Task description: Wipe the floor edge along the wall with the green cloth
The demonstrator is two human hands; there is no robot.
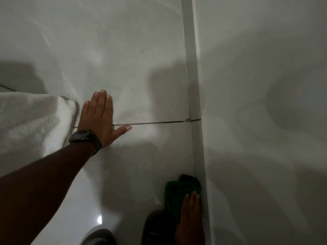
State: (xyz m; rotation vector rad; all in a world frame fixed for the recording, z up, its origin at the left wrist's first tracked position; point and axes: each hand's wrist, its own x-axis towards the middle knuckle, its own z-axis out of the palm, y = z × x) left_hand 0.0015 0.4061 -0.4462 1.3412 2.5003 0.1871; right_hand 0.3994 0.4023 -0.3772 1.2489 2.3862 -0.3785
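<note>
Both hands are seen pressed flat, neither clenched. Left hand (99,119), with a dark round-faced wristwatch (84,137) at the wrist, is spread open and empty on the glossy pale grey tiled floor (134,76), fingers across a dark grout line (155,122), apparently as a brace. Right hand (191,214) is laid palm-down on the crumpled dark green cloth (178,190), fingers extended rather than closed round it. Cloth is located at the floor edge, bunched against the pale skirting strip (193,85) at the foot of the white wall (265,76). A white towelling fabric (31,121) is noted near the left hand, and a dark sandal (157,228) just beside the cloth. Cloth is judged soft, light and limp: likely to fold or ride up if pushed by one corner, so it is best held under a flat palm with fingertips near the leading edge. Polished tile is judged slippery, so glide should be easy.
</note>
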